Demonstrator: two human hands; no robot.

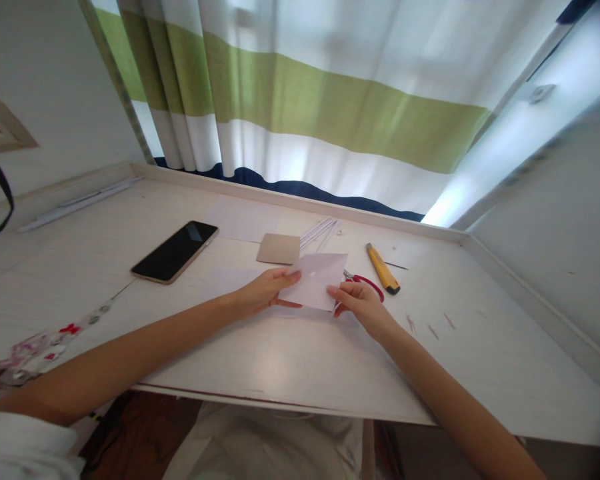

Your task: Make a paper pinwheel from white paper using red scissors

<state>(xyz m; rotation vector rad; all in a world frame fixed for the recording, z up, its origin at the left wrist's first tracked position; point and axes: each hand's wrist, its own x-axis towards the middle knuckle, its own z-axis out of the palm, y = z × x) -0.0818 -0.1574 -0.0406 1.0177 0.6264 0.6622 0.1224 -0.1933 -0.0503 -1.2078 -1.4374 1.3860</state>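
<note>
A white sheet of paper (317,279) lies tilted on the white desk (280,360), held from both sides. My left hand (260,291) pinches its left edge with thumb and fingers closed on it. My right hand (359,301) grips its lower right corner, fingers curled. Red-handled scissors (367,283) lie just behind my right hand, partly hidden by it.
A yellow utility knife (383,268) lies right of the scissors. A brown cardboard square (279,249) and thin white strips (320,231) sit behind the paper. A black phone (175,251) lies to the left, a printed plastic wrapper (35,353) at the desk's left edge. Striped curtain behind.
</note>
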